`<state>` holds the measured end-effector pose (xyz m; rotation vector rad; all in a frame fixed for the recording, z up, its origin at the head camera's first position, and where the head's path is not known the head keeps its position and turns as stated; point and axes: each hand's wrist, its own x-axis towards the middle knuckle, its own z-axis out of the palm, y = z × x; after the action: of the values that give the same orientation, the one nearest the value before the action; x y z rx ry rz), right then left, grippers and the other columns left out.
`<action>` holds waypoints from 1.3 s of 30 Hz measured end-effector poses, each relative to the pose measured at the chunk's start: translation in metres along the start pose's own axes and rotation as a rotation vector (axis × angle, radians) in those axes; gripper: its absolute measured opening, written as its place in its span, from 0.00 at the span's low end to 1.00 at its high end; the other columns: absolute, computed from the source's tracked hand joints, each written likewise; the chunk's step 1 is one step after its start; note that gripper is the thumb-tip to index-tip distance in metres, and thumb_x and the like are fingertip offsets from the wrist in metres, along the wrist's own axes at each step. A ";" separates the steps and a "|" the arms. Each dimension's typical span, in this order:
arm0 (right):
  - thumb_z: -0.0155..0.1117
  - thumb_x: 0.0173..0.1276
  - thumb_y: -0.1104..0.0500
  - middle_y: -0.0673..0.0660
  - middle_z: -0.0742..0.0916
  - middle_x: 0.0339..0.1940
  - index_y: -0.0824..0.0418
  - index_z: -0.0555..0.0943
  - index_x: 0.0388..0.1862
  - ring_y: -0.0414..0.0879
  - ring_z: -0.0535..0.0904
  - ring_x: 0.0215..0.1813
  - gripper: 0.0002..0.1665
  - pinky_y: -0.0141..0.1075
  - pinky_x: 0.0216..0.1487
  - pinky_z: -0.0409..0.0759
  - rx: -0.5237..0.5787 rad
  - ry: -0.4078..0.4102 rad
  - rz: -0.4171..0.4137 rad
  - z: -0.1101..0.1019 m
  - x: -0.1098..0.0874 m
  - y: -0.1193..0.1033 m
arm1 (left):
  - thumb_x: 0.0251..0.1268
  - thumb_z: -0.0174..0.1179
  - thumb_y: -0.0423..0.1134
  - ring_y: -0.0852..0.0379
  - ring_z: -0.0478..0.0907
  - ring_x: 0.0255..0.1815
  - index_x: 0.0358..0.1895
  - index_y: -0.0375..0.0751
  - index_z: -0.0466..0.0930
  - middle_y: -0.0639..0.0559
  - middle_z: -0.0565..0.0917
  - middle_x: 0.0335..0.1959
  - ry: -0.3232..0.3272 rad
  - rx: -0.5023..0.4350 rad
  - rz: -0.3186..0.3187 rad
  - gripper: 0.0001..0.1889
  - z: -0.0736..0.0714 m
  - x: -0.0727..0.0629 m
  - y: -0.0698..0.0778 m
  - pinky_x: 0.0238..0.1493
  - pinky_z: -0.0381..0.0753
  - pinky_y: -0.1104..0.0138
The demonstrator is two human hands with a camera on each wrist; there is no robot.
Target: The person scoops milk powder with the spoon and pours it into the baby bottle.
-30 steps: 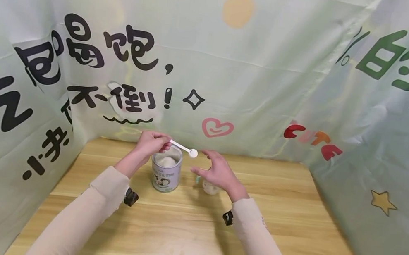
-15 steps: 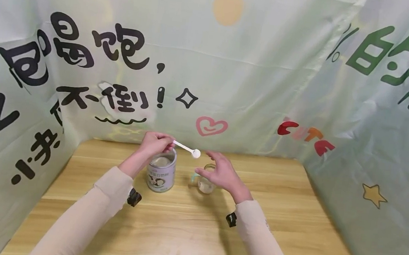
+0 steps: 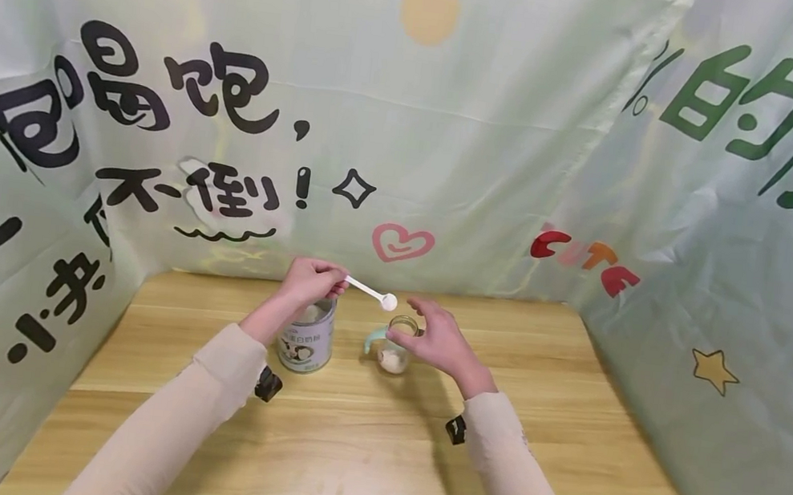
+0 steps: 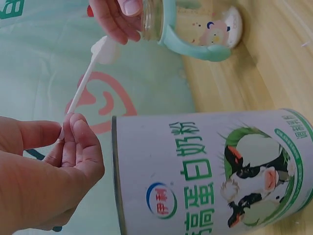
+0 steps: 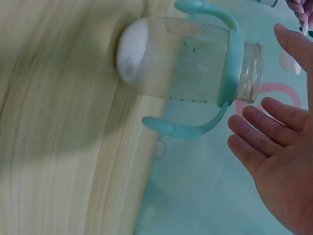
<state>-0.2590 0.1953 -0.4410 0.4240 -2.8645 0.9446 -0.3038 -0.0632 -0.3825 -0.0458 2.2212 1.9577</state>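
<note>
My left hand (image 3: pixel 313 281) pinches the handle end of a white measuring scoop (image 4: pixel 82 85) between thumb and fingers. White powder (image 4: pixel 104 50) heaps in its bowl, which is level with the right hand's fingertips. Below the left hand stands an uncapped milk powder can (image 3: pixel 305 344) with a cow on its label. To its right, a clear baby bottle (image 5: pixel 200 63) with a mint green two-handled collar stands upright without a lid. White powder (image 5: pixel 132 51) shows at its bottom. Beside the bottle's neck, my right hand (image 3: pixel 441 339) holds nothing, its fingers spread and slightly bent.
The can and bottle stand on a wooden table (image 3: pixel 347 444), toward its back edge. Behind and at both sides hangs a pale green printed cloth (image 3: pixel 506 170) with lettering, a heart and a star.
The head view has turned slightly right. My left hand has carried the scoop rightward from above the can toward the bottle. More of the bottle shows now; the right hand stays beside it.
</note>
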 end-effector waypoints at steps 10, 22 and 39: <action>0.75 0.66 0.38 0.65 0.80 0.74 0.65 0.74 0.74 0.62 0.74 0.76 0.48 0.57 0.76 0.73 -0.011 0.001 0.031 -0.003 -0.008 0.006 | 0.75 0.60 0.30 0.66 0.83 0.26 0.54 0.25 0.86 0.40 0.92 0.36 -0.026 -0.009 0.042 0.13 0.015 0.001 -0.003 0.36 0.87 0.73; 0.77 0.66 0.42 0.66 0.82 0.70 0.66 0.76 0.71 0.63 0.79 0.70 0.44 0.58 0.71 0.78 0.014 0.002 0.004 0.000 -0.011 0.013 | 0.76 0.60 0.31 0.63 0.85 0.29 0.54 0.26 0.87 0.47 0.90 0.31 -0.065 -0.011 0.031 0.13 0.026 0.000 -0.005 0.39 0.88 0.72; 0.77 0.67 0.44 0.63 0.86 0.64 0.64 0.79 0.68 0.60 0.82 0.66 0.38 0.56 0.68 0.80 0.009 -0.007 -0.010 0.004 -0.011 0.015 | 0.73 0.63 0.32 0.62 0.86 0.32 0.52 0.26 0.88 0.36 0.91 0.42 -0.123 0.129 0.119 0.13 0.030 -0.007 -0.007 0.42 0.89 0.70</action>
<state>-0.2530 0.2072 -0.4547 0.4426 -2.8631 0.9563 -0.2924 -0.0349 -0.3917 0.2233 2.3109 1.8144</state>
